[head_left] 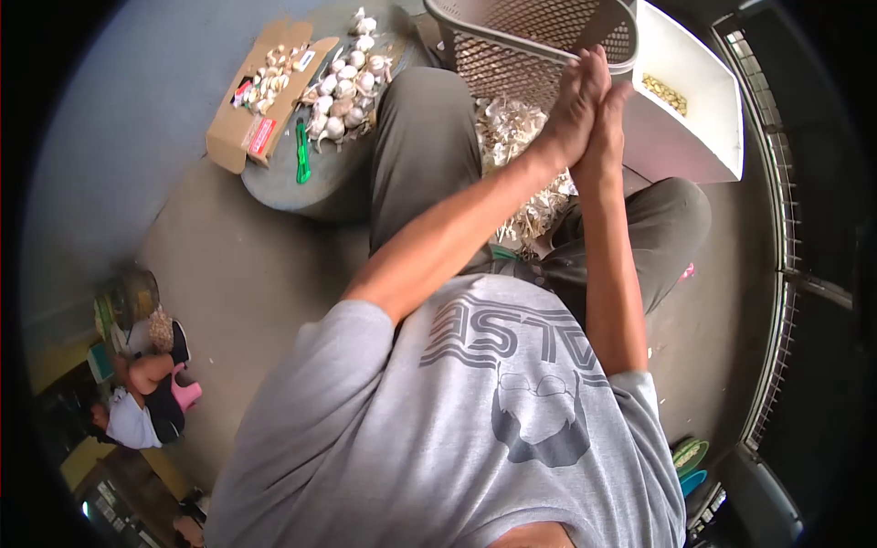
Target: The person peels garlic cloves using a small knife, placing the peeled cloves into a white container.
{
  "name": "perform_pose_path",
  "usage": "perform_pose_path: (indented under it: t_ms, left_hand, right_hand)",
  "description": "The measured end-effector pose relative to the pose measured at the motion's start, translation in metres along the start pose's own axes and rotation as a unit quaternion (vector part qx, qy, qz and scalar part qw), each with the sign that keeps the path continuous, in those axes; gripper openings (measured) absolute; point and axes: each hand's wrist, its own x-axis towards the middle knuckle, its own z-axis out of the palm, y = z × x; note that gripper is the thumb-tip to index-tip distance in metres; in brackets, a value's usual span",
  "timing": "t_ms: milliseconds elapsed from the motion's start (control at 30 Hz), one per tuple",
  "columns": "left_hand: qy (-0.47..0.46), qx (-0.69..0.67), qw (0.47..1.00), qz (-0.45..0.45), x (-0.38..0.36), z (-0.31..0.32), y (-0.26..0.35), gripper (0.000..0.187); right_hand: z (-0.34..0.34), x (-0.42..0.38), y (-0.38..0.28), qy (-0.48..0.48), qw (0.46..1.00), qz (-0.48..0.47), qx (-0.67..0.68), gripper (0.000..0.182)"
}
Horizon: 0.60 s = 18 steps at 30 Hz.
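Observation:
My left hand (571,105) and my right hand (603,128) are pressed palm to palm, fingers pointing up and away from me. Whatever lies between the palms, if anything, is hidden. Just beyond the fingertips is the rim of a grey-brown mesh plastic basket (502,59). Below the hands, a heap of garlic skins (516,137) covers the floor between my legs. To the left, whole garlic bulbs (343,91) lie piled on a round grey stool (292,192). A green box cutter (302,151) rests beside them.
An open cardboard box (228,137) with loose garlic cloves (269,80) sits on the stool's left side. A white foam box (713,128) with peeled cloves (665,94) stands at right, near a metal grille (776,173). Another person (137,416) sits at far left.

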Motion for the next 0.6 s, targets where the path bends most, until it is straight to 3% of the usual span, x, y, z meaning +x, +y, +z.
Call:
perform_pose_path:
  t_ms: [67, 167, 200, 233, 267, 333, 367, 400, 433, 467, 500, 533, 567, 600]
  left_hand:
    - [-0.043, 0.119, 0.988, 0.093, -0.028, 0.028, 0.018, 0.089]
    - [-0.088, -0.052, 0.994, -0.038, -0.043, 0.026, 0.056, 0.096]
    - [-0.043, -0.107, 0.991, -0.070, -0.035, 0.014, 0.053, 0.099]
    - [0.057, -0.129, 0.983, -0.115, -0.022, -0.008, 0.035, 0.104]
    - [0.152, -0.151, 0.956, -0.201, -0.018, -0.023, 0.031, 0.103]
    - [0.075, -0.268, 0.947, -0.163, -0.022, -0.019, 0.022, 0.100]
    - [0.047, -0.299, 0.944, -0.131, -0.026, -0.007, 0.030, 0.095]
    - [0.088, -0.192, 0.964, -0.162, -0.039, 0.010, 0.057, 0.082]
    - [0.031, -0.139, 0.981, -0.128, -0.046, 0.011, 0.071, 0.078]
    - [-0.026, -0.083, 0.993, -0.083, -0.044, 0.007, 0.079, 0.074]
    - [-0.055, 0.051, 0.997, 0.020, -0.038, 0.003, 0.081, 0.072]
    - [-0.074, 0.188, 0.972, 0.117, -0.037, 0.001, 0.081, 0.070]
    - [-0.029, 0.367, 0.907, 0.203, -0.032, -0.003, 0.061, 0.068]
    - [-0.039, 0.515, 0.826, 0.224, -0.026, -0.015, 0.039, 0.077]
  right_hand:
    - [-0.025, 0.025, 0.006, 0.037, 0.997, 0.015, -0.058, 0.085]
    - [-0.069, 0.043, 0.013, 0.095, 0.981, 0.059, -0.157, 0.083]
    - [-0.075, 0.048, 0.012, 0.104, 0.973, 0.076, -0.193, 0.082]
    - [-0.055, 0.036, 0.001, 0.089, 0.978, -0.010, -0.191, 0.078]
    - [-0.032, 0.028, -0.017, 0.044, 0.951, -0.075, -0.296, 0.074]
    - [-0.011, 0.014, -0.029, -0.104, 0.834, -0.269, -0.471, 0.072]
    - [-0.035, 0.017, 0.011, -0.085, 0.778, -0.243, -0.573, 0.066]
    - [-0.069, 0.023, 0.037, -0.066, 0.860, -0.152, -0.483, 0.060]
    - [-0.103, 0.028, 0.063, -0.025, 0.923, -0.068, -0.378, 0.053]
    - [-0.107, 0.034, 0.063, -0.029, 0.958, 0.021, -0.284, 0.055]
    - [-0.111, 0.039, 0.062, -0.016, 0.976, 0.110, -0.188, 0.057]
    - [-0.094, 0.033, 0.052, -0.012, 0.988, 0.127, -0.091, 0.061]
    - [-0.073, 0.022, 0.035, -0.009, 0.989, 0.148, 0.007, 0.067]
    - [-0.052, 0.013, 0.013, -0.003, 0.981, 0.165, 0.105, 0.072]
